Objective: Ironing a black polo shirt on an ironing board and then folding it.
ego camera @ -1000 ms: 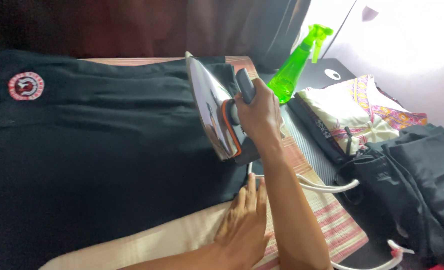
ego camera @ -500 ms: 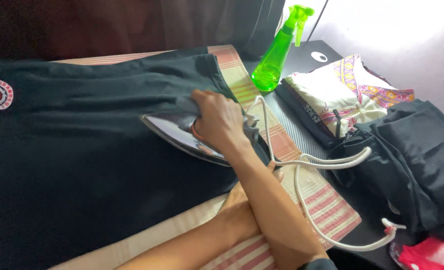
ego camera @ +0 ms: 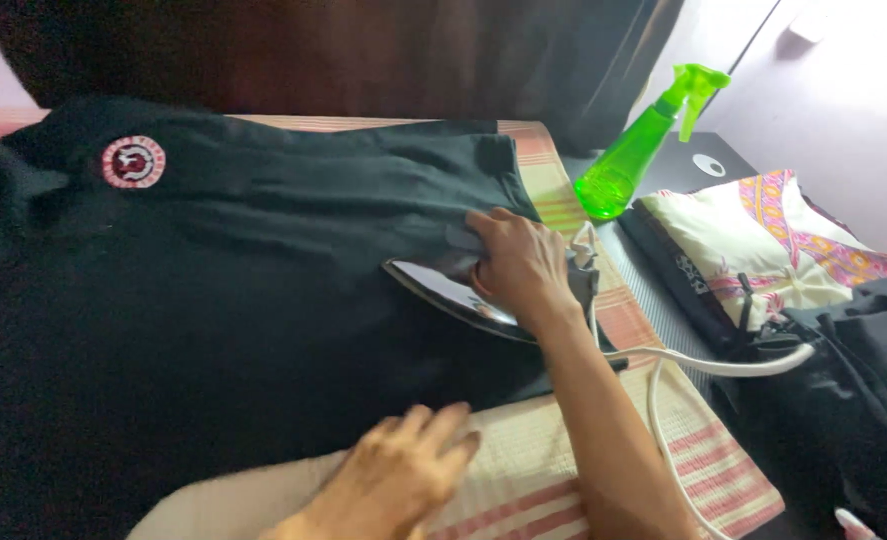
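— So, any containers about?

— Only one: a bright green spray bottle, see-through, standing upright beyond the right hand and off to its right. Whether there is liquid in it I cannot tell.

— And the iron?

— The iron lies sole-down on the black garment, its silvery edge showing just left of the right hand, which is closed round the handle on top. A white cord runs from behind that hand, off to its right, and loops down.

— How does the garment look?

— Black, spread flat, reaching far to the left of both hands, with a round red-and-white badge well away to the upper left. It lies on a cream cloth with red stripes covering the worktop.

— The other hand?

— The left hand lies nearer the person than the iron, fingers loosely spread, gripping nothing, palm down on the striped cloth at the garment's near edge.

— Anything else?

— To the right of the right hand, folded patterned cloth and a dark heap.
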